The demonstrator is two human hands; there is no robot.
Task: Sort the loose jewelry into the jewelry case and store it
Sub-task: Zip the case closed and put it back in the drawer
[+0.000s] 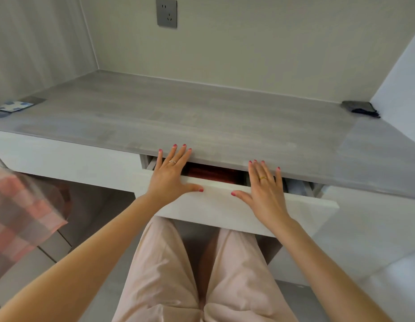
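A white drawer [225, 205] under the grey desk top [178, 117] stands slightly open. Through the gap shows a dark red jewelry case [212, 173], mostly hidden by the desk top. My left hand [170, 174] lies flat with straight fingers against the drawer front at its left, thumb along the top edge. At the drawer's right my right hand [264, 189] presses the front the same way, fingers spread. Each hand wears a ring.
A grey pouch [359, 108] lies at the desk's back right corner. Blue and white cards [14, 106] sit at the far left edge. A pink checked cloth [21, 214] hangs at the left. A wall socket [166, 12] is above the desk. My legs are under the drawer.
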